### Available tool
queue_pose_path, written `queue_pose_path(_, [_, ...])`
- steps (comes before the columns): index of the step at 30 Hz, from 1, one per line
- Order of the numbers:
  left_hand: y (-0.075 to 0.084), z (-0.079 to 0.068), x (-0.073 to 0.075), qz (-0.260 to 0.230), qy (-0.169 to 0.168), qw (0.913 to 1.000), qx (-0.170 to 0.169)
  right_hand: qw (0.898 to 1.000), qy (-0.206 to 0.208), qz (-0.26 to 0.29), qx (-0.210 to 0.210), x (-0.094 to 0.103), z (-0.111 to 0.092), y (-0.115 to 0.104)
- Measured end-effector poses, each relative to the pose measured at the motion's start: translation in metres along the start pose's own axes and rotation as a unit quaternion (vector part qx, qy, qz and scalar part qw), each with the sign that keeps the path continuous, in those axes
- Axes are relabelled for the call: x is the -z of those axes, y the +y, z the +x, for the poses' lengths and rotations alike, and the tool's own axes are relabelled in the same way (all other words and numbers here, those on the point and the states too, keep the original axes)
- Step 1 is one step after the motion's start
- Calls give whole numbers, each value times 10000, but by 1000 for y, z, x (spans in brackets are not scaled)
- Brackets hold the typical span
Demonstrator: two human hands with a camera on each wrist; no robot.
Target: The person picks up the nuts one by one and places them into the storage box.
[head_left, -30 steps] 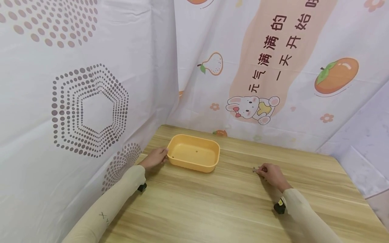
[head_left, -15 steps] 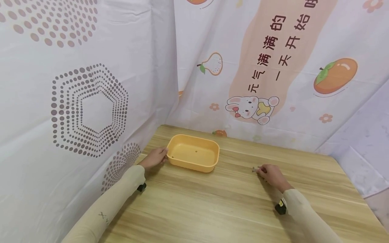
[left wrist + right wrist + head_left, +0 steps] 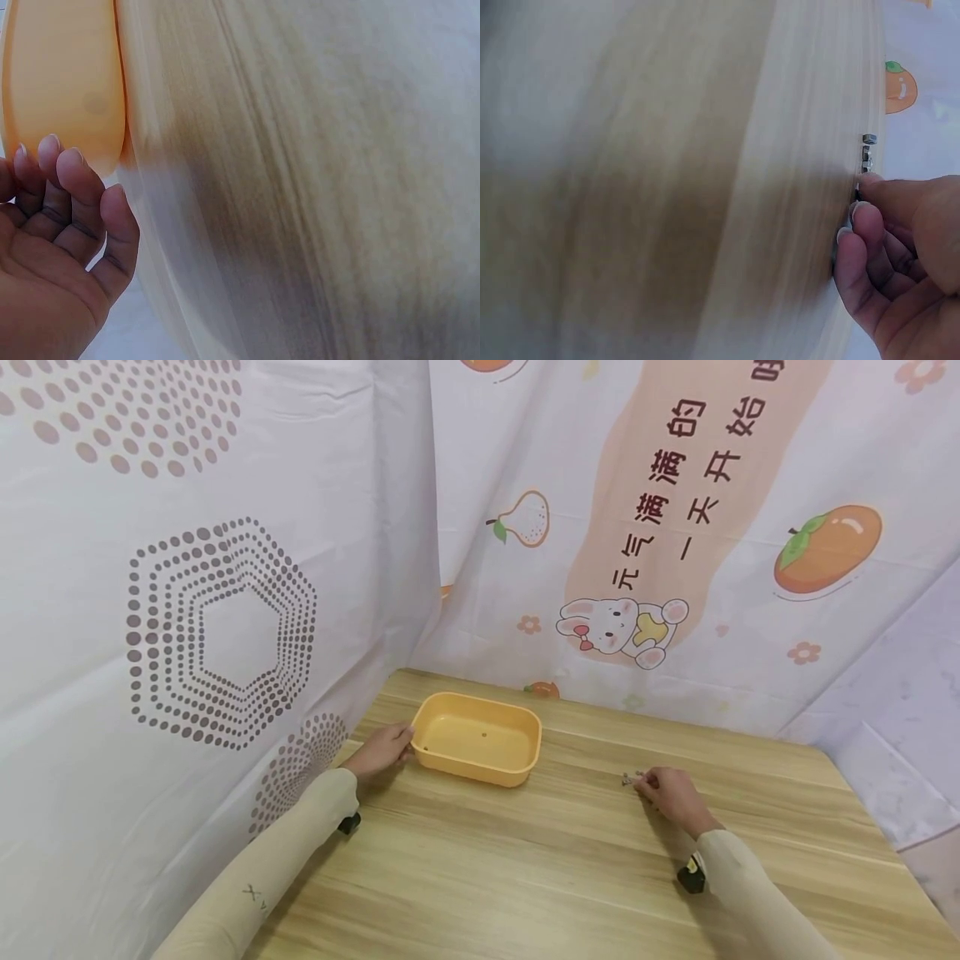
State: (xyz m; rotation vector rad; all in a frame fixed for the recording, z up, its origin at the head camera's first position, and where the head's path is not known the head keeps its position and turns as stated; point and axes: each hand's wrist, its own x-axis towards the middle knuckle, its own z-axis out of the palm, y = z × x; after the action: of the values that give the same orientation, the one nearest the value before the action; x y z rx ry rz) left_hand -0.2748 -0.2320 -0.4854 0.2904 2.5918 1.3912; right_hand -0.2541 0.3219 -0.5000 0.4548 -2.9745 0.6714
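Observation:
A yellow plastic basin with small holes in its floor sits on the table. My left hand holds its left end at the rim; in the left wrist view the curled fingers meet the basin's end wall. To the right, my right hand pinches a small grey metal piece low over the table, mostly covered by the fingers. Small silvery metal parts show just beyond its fingertips. In the right wrist view these look like small metal nuts in a row; their exact kind is unclear.
The wood-grain table runs between both arms. A white patterned cloth hangs along the left side, and a printed cloth hangs behind the table. A small black device sits at the right wrist.
Almost nothing differs. The right fingers have shifted very slightly around the small metal parts; the left hand and the basin stay in place.

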Motion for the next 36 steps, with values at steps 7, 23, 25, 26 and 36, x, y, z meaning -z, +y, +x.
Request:
queue_pose_path(7, [0, 0, 0, -67, 14, 10000, 9, 10000, 15, 56, 60, 0, -2, 0])
queue_pose_path(23, [0, 1, 0, 112, 61, 9999, 18, 9999, 1, 93, 71, 0, -3, 4])
queue_pose_path(25, [0, 1, 0, 140, 61, 9999, 55, 9999, -30, 119, 53, 1, -4, 3])
queue_pose_path(26, [0, 1, 0, 154, 63, 9998, 68, 9999, -31, 129, 28, 1, -4, 2])
queue_pose_path(36, [0, 1, 0, 103, 26, 9999, 35, 9997, -48, 240, -95, 3, -4, -2])
